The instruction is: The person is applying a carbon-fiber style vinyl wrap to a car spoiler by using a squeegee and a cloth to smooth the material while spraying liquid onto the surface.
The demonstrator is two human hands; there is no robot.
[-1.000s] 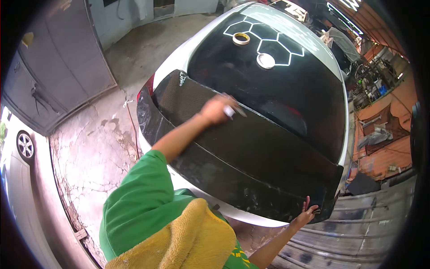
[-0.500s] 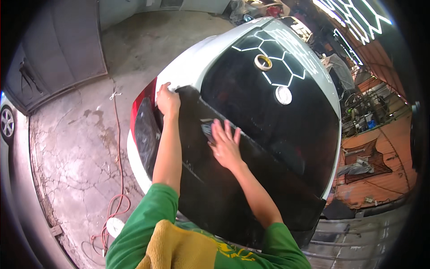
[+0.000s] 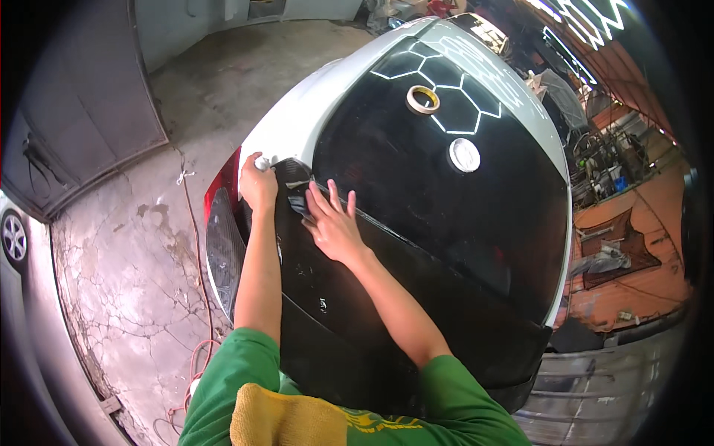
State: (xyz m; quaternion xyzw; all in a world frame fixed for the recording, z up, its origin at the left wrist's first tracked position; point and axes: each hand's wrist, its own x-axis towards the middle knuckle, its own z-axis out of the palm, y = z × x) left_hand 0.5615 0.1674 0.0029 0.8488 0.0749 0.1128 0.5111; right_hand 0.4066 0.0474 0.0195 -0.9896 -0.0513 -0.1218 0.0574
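Note:
The black tailgate panel (image 3: pixel 387 312) of a white car lies in front of me, below the dark rear window (image 3: pixel 401 171). My right hand (image 3: pixel 335 229) lies on the panel's upper left part, fingers spread, pressing a small dark flexible sheet (image 3: pixel 299 204) whose kind I cannot make out. My left hand (image 3: pixel 258 186) is closed at the panel's left corner, beside the red and dark tail light (image 3: pixel 225 195). A small white rounded thing (image 3: pixel 262 162) shows between its thumb and fingers. Pale specks (image 3: pixel 322 305) dot the black surface.
A yellowish tape roll (image 3: pixel 423 99) and a white round disc (image 3: pixel 465 155) rest on the rear window. A red cord (image 3: pixel 198 260) runs along the cracked floor at left. A grey door (image 3: pixel 82 97) and another car's wheel (image 3: pixel 13 236) stand farther left.
My right hand has slid left along the panel with the dark sheet, closer to my left hand. My left hand has shifted slightly nearer to me. The view has moved a little.

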